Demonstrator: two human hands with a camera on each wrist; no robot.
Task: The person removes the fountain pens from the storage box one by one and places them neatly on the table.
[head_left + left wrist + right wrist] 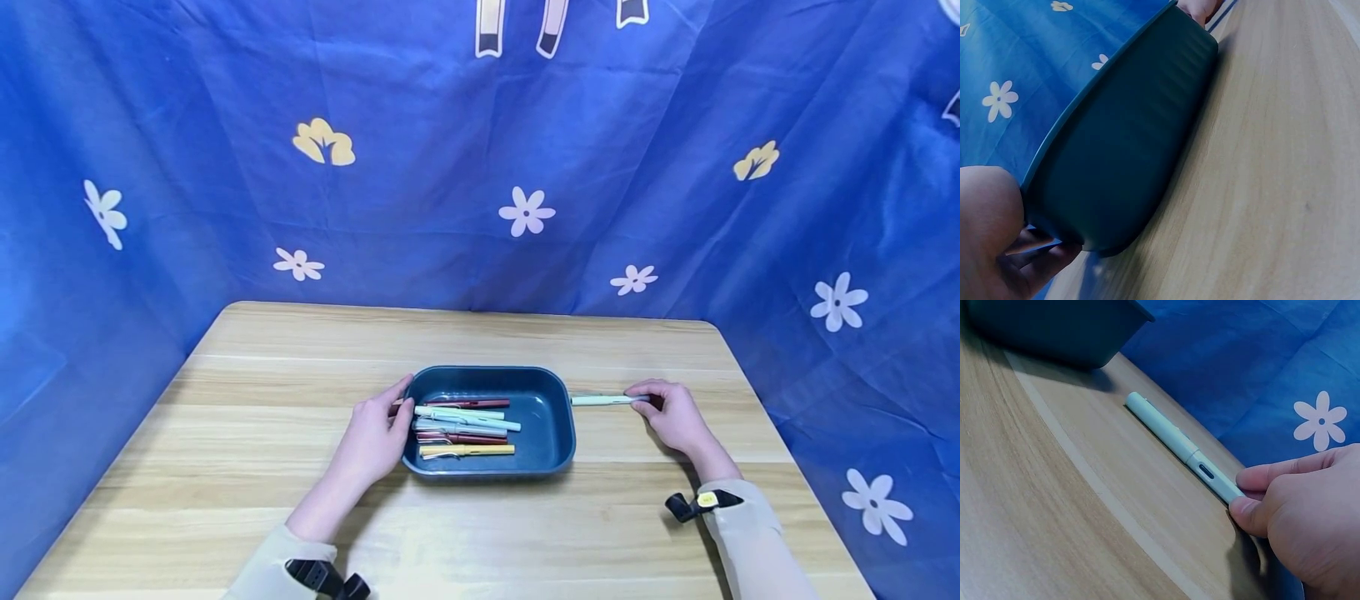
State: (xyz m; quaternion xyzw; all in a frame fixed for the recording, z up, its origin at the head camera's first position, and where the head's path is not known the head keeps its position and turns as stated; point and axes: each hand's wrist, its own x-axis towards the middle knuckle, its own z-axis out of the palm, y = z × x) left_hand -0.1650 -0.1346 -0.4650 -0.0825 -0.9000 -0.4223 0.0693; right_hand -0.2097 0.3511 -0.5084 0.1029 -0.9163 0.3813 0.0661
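A dark teal rectangular tray (540, 433) stands on the table, with several capped pens lying in its left half: dark red, mint green, grey-blue and a yellow pen (480, 450). My left hand (378, 429) holds the tray's left end, thumb at the rim and fingers against the outer wall, as the left wrist view also shows. To the right of the tray, my right hand (672, 412) pinches the far end of a mint-green pen (1166, 434) between thumb and fingers. That pen lies along the tabletop, its capped end pointing toward the tray's right wall.
The light wood table (300, 350) has rounded back corners. Behind it and at both sides hangs a blue cloth (420, 167) printed with flowers. A dark camera strap (701, 502) is on the right wrist, and another (322, 575) on the left.
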